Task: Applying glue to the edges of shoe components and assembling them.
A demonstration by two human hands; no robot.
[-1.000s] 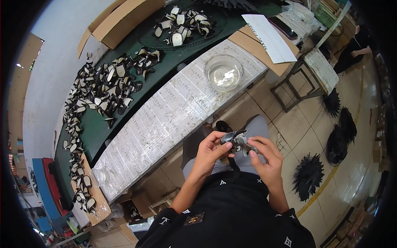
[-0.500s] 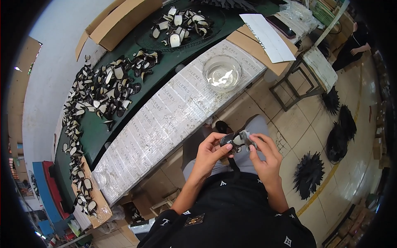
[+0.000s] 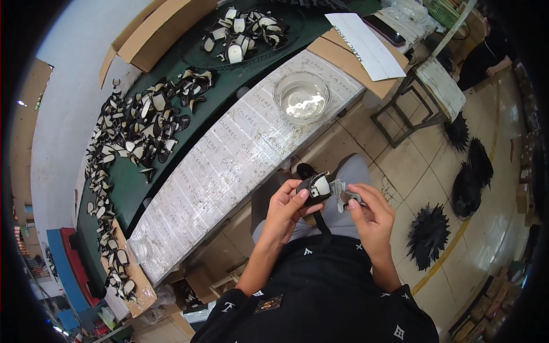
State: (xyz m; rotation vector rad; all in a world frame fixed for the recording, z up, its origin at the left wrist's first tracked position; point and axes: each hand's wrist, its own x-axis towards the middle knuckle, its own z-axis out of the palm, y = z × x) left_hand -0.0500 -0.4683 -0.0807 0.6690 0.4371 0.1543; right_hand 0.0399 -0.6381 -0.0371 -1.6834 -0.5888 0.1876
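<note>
Over my lap, my left hand (image 3: pixel 289 208) is closed on a small black shoe part with an off-white inner face (image 3: pixel 320 186). Its thumb presses on the black side. Just to the right, my right hand (image 3: pixel 369 214) pinches a grey, partly shiny strip (image 3: pixel 343 196) between thumb and fingers. The strip sits close beside the shoe part; I cannot tell whether they touch. Similar black and off-white shoe parts (image 3: pixel 148 123) lie heaped along the green worktop (image 3: pixel 134 168), and more fill a dark mesh tray (image 3: pixel 197 57) at the far side.
A round clear bowl (image 3: pixel 301 97) stands on the tape-covered board (image 3: pixel 220 157). Beyond it lie cardboard with a white paper strip (image 3: pixel 366 48) and a phone (image 3: pixel 384 30). At right are a stool (image 3: pixel 437 91), black fringed bundles (image 3: pixel 428 235) on the tiles, and another person (image 3: pixel 489 57).
The shoe part has turned so its off-white face shows more plainly. The grey strip in my right hand has come away from over it, to the right. My view has shifted slightly.
</note>
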